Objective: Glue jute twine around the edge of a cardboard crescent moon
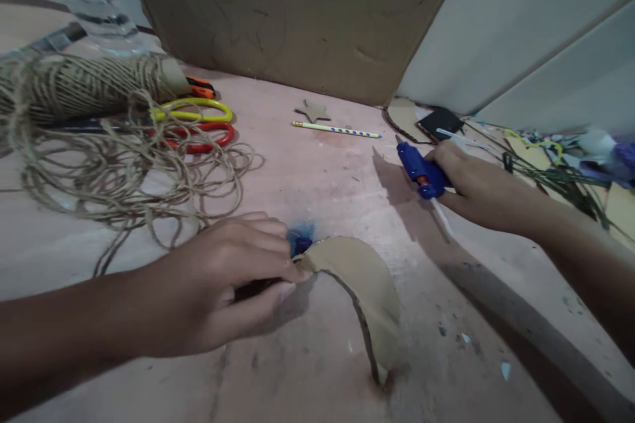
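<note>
My left hand point(233, 277) pinches one tip of a crescent cut from brown cardboard point(370, 271) between thumb and fingers. The crescent curves to the right and down toward the near side of the table. Beyond the pinched tip sits a small dark blue object point(301, 242), partly hidden by my fingers. Over on the right, my right hand point(476, 188) is wrapped round a blue hot glue gun point(415, 166), its nozzle pointing away and to the left. A whitish glue stick point(441, 219) sticks out of its back end. The gun is apart from the crescent.
Loose twine point(133, 178) tangles on the left beside its spool point(94, 82) and red and yellow scissor handles point(198, 139). A pencil point(337, 130) and cardboard star point(313, 111) lie farther back. A large cardboard sheet point(297, 13) stands behind. Craft scraps point(546, 152) crowd the right.
</note>
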Tool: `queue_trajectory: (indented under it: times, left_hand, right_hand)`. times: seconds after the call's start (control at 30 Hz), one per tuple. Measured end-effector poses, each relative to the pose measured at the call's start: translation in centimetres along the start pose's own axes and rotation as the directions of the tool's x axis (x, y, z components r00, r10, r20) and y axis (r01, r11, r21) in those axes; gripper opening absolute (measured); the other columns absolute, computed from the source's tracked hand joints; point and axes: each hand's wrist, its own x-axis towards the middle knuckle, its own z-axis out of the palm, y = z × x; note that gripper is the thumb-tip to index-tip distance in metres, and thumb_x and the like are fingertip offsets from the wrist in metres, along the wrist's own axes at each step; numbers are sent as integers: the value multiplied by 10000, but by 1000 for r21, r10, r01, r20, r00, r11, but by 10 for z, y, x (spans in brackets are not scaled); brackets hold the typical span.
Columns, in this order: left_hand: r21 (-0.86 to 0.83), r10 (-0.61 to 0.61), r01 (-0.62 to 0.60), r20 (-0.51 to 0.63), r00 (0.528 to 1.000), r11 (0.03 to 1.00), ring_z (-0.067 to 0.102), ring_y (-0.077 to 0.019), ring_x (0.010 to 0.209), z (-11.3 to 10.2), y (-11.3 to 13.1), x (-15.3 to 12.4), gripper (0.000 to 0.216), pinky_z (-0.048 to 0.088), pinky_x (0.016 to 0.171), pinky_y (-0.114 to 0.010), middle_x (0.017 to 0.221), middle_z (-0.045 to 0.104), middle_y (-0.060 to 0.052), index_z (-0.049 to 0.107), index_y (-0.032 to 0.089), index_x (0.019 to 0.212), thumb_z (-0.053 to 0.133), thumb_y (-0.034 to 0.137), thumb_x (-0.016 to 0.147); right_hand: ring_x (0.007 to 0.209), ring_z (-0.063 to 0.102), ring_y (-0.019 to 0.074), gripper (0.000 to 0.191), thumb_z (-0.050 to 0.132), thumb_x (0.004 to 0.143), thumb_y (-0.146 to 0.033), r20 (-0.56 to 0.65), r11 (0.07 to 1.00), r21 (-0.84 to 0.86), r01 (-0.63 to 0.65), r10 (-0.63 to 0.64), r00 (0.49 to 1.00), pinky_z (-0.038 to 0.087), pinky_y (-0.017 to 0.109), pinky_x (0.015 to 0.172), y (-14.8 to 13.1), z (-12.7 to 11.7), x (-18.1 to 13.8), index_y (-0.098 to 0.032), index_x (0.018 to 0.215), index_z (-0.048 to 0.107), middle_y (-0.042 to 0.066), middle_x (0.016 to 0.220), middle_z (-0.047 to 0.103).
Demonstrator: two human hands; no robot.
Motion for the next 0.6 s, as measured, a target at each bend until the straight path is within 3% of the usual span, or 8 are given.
queue_trajectory:
  times: [0.1, 0.17, 0.27, 0.33, 0.4, 0.5, 0.6]
  left_hand:
    - [55, -24, 25, -27, 999, 998, 729, -203, 812, 8, 15, -2, 245, 556, 849, -350, 878, 775, 8, 793, 249, 1153, 607, 123, 1249]
    - [86, -35, 39, -42, 999, 996, 775, -232, 853, 15, 26, -5, 246, 595, 870, -366, 915, 824, -14, 795, 265, 1171, 597, 156, 1269]
    - [133, 0, 5, -34, 999, 991, 794, -253, 874, 24, 37, -12, 248, 632, 876, -390, 950, 855, -36, 764, 272, 1136, 579, 183, 1276]
    - [186, 55, -53, -6, 998, 981, 766, -254, 835, 28, 38, -16, 253, 637, 881, -417, 936, 847, -31, 731, 265, 1108, 555, 174, 1265]
    - [225, 100, -104, 29, 995, 969, 728, -251, 792, 28, 36, -16, 266, 633, 890, -438, 898, 815, -11, 698, 258, 1080, 522, 157, 1252]
    - [240, 147, -161, 75, 986, 957, 671, -227, 727, 23, 34, -12, 346, 577, 798, -428, 861, 772, 11, 642, 263, 1007, 456, 136, 1270]
    - [263, 159, -170, 62, 985, 950, 589, -175, 637, 16, 33, -3, 523, 484, 674, -391, 865, 785, 35, 573, 261, 928, 310, 155, 1368]
  right_hand:
    - [1275, 813, 467, 398, 595, 998, -271, -72, 1000, 25, 14, -12, 997, 638, 602, 1045, -5, 9, -9, -173, 1363, 721, 270, 1428, 821]
    - [1364, 782, 513, 387, 563, 1090, -302, -152, 999, 34, 13, -7, 988, 626, 661, 1095, -25, 8, -23, -146, 1406, 725, 303, 1462, 808]
    - [1133, 839, 376, 353, 610, 1214, -488, -175, 980, 148, 134, -107, 979, 672, 521, 963, -77, 7, -47, -212, 1399, 729, 173, 1276, 860]
    - [1086, 833, 353, 481, 742, 1185, -574, -180, 901, 324, 287, -240, 954, 652, 498, 901, -114, 11, -61, -232, 1522, 708, 137, 1291, 874]
    - [1092, 820, 360, 571, 779, 1159, -545, -214, 851, 360, 382, -323, 922, 638, 519, 905, -140, 17, -68, -217, 1610, 654, 150, 1327, 884]
    - [1113, 813, 358, 576, 751, 1122, -413, -269, 812, 359, 460, -382, 884, 626, 533, 927, -150, 24, -67, -190, 1634, 609, 185, 1416, 886]
    - [1233, 819, 351, 648, 732, 1025, -242, -263, 794, 398, 460, -382, 886, 638, 535, 1026, -136, 25, -55, -222, 1658, 596, 162, 1521, 872]
